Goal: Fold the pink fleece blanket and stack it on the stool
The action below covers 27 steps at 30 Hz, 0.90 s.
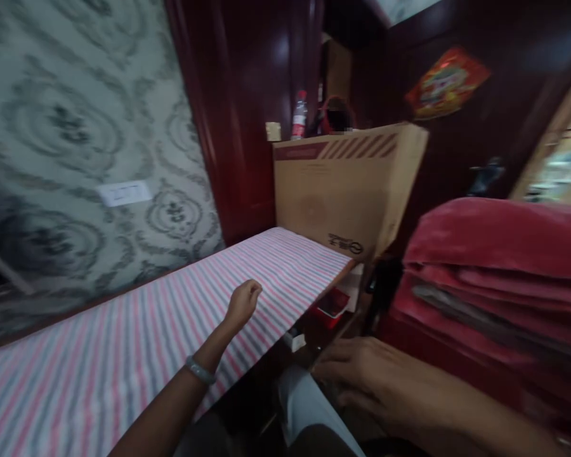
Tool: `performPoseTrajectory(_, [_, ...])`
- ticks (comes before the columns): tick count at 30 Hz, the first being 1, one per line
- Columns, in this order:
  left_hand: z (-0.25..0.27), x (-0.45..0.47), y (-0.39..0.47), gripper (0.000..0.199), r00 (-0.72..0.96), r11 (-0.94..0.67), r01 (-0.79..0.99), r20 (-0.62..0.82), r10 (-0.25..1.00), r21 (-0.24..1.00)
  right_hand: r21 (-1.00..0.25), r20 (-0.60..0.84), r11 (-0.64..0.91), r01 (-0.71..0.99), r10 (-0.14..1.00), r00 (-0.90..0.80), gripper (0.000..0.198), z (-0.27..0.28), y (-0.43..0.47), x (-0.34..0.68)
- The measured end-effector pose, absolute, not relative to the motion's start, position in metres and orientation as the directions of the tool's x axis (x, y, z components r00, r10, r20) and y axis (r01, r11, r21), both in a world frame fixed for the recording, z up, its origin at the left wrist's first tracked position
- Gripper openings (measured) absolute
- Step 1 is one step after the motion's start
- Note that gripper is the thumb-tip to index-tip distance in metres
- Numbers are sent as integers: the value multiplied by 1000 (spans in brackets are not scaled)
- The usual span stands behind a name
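Note:
My left hand (243, 304), with a pale green bangle (200, 370) on its wrist, is closed in a fist over the striped sheet (152, 317). Nothing sticks out of the fist, and I cannot tell whether it presses on the cloth. The sheet has pink, grey and white stripes and lies over a long, low surface. Lower right, my right hand (361, 368) is blurred, palm down, its fingers stretched out and apart. It holds nothing that I can see. Close beside it is a light grey trouser leg (309, 406).
A large cardboard box (333, 190) stands at the sheet's far end, with a plastic bottle (299, 115) above its top edge. Folded red blankets (499, 254) are piled at the right. A numbered paper label (125, 193) is on the patterned wall. A red tray-like item (332, 304) sits below the sheet's edge.

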<state>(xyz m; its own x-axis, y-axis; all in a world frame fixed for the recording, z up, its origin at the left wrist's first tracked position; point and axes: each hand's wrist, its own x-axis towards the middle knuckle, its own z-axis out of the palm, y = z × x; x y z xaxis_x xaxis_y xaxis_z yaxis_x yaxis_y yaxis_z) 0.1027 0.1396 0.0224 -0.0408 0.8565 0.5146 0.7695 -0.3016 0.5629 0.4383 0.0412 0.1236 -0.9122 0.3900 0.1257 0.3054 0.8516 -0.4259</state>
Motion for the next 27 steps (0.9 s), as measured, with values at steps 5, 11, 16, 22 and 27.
performPoseTrajectory(5, [-2,38,63,20,-245,-64,827,460,854,559,-552,206,819,155,315,-927,37,61,96,359])
performPoseTrajectory(11, [-25,-27,-28,32,-477,189,811,440,761,554,-623,345,779,67,351,-870,39,-5,157,263])
performPoseTrajectory(16, [-41,-57,-83,35,-575,294,783,454,681,549,-543,500,836,76,395,-771,40,-57,177,211])
performPoseTrajectory(22, [-53,-62,-102,24,-701,331,690,478,529,644,-477,525,866,153,420,-740,42,-100,186,202])
performPoseTrajectory(27, [-55,-60,-104,19,-765,307,620,469,441,722,-505,489,846,168,441,-753,46,-108,195,204])
